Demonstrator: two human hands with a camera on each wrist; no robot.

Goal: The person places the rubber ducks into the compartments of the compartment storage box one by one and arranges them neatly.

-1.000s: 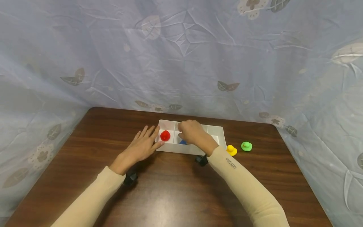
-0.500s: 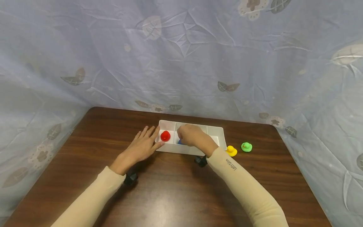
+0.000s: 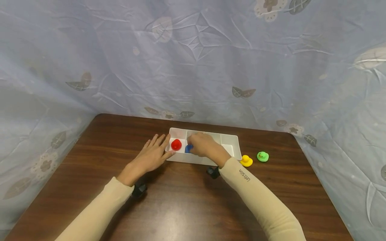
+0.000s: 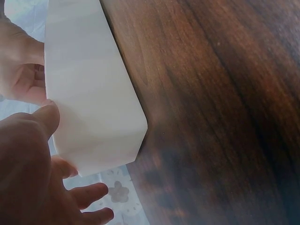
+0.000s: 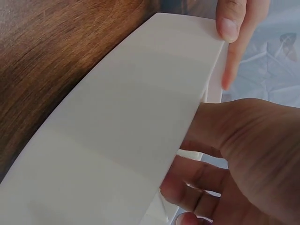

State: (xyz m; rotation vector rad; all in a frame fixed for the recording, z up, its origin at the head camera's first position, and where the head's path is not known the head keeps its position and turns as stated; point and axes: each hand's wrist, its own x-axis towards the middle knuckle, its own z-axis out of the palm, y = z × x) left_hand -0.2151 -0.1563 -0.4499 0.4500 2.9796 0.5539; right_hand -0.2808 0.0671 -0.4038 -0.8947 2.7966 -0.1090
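Note:
A white tray with three compartments stands towards the back of the table. My left hand is at its left end, fingers spread, thumb on the front rim and index finger touching the end wall. In the left compartment sits a red rubber duck. My right hand reaches into the middle compartment with curled fingers and holds a blue rubber duck, mostly hidden by the hand. The right wrist view has the right hand's thumb and fingertips dipping behind the tray's front wall, where the duck is out of sight.
A yellow rubber duck lies by the tray's right front corner, and a green one is further right. The brown wooden table ends at a patterned cloth hanging behind and at both sides.
My right hand has shifted slightly left within the middle compartment. More of the blue duck now shows, at the hand's left side near the divider. The left hand has stayed in place.

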